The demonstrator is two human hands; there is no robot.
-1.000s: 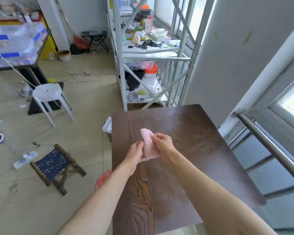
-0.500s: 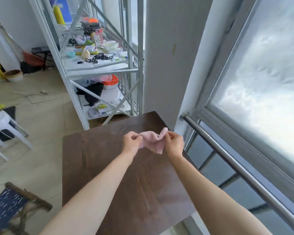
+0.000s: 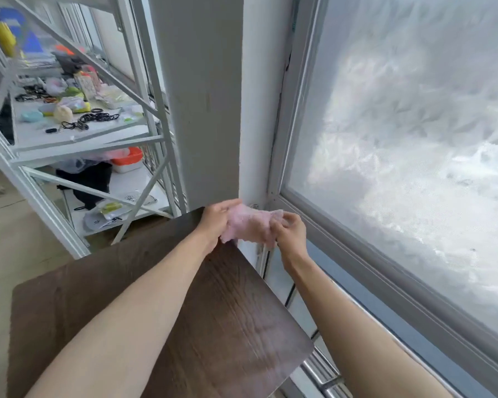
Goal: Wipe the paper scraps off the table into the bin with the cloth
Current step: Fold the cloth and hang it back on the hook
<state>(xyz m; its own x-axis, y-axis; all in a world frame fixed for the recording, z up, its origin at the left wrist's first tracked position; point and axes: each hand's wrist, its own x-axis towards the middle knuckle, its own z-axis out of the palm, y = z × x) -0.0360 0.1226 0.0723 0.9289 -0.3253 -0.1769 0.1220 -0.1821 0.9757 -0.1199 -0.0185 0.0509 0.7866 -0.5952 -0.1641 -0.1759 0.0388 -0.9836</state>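
Observation:
A small pink cloth (image 3: 249,225) is held stretched between both hands, over the far right corner of the dark wooden table (image 3: 236,320). My left hand (image 3: 216,222) grips its left end above the table's far edge. Its right end is pinched by my right hand (image 3: 289,231), which hangs past the table's right edge, near the window frame. No paper scraps show on the tabletop, and no bin is in view.
A white pillar (image 3: 202,96) rises just behind the table corner. A large frosted window (image 3: 400,139) fills the right side, with a metal rail (image 3: 319,377) below it. A white metal shelf rack (image 3: 78,133) with several small items stands at the left.
The view has swung right, from the floor and stools toward the window. Both hands carried the cloth from the table's middle to its far right corner and spread it out.

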